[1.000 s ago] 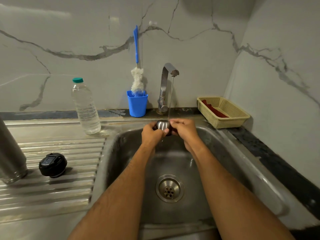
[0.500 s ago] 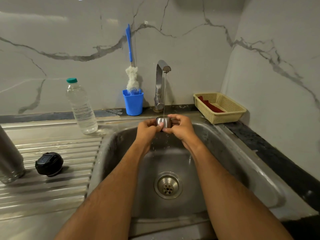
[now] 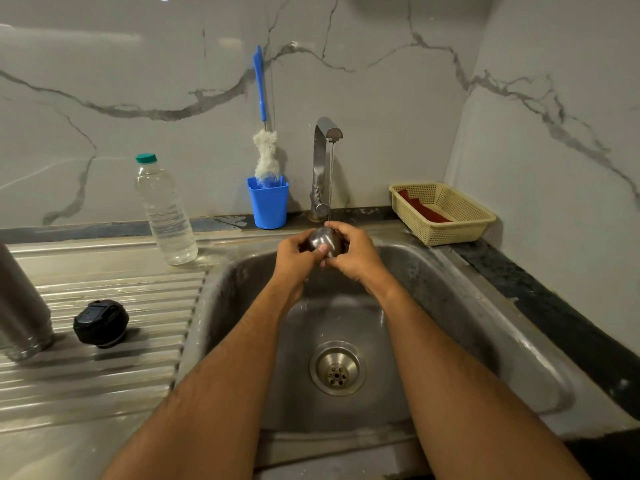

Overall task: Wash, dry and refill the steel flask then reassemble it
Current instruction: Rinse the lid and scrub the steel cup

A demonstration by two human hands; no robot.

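Both hands, left hand (image 3: 294, 252) and right hand (image 3: 353, 252), have fingers curled round the steel cup (image 3: 323, 240) under the tap (image 3: 323, 161) stream, 12 o'clock over the sink (image 3: 450, 306). Wash step. Next: flask body (image 3: 20, 306) at 9 o'clock, likely needing the brush (image 3: 265, 154).

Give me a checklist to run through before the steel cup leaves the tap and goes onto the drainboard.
1. Both hands grip the steel cup, left hand and right hand: ok.
2. Water stream lands on the cup: ok.
3. Cup rinsed clean inside: cannot tell.
4. Bare drainboard space beside the black stopper: ok.
5. Flask body upright at the left edge: ok.
6. Tap turned off: not ok.
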